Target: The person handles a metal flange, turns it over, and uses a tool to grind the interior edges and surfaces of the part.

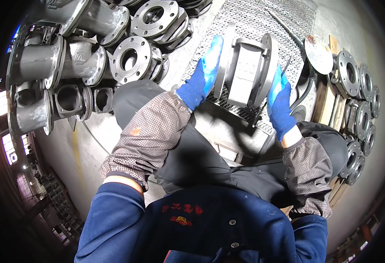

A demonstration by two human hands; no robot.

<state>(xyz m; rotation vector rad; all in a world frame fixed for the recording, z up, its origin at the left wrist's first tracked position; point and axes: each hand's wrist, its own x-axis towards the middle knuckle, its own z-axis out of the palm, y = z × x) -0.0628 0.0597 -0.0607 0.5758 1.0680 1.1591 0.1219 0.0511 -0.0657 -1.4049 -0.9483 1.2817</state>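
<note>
Blue-gloved hands [203,74] [280,98] hold a flanged casting [244,72] between them

The flanged valve body [244,72] is between the left grip [202,74] and the right grip [280,103], over the metal mesh [249,15]. Stacked valve castings [76,60] lie on the left; on the right, flanged parts [353,118] stand on wooden boards [323,105], beyond the disc [318,55].

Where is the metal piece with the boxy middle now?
In the head view, the metal piece is above and right of centre, between the left hand and right hand, seen against the patterned metal surface.
</note>
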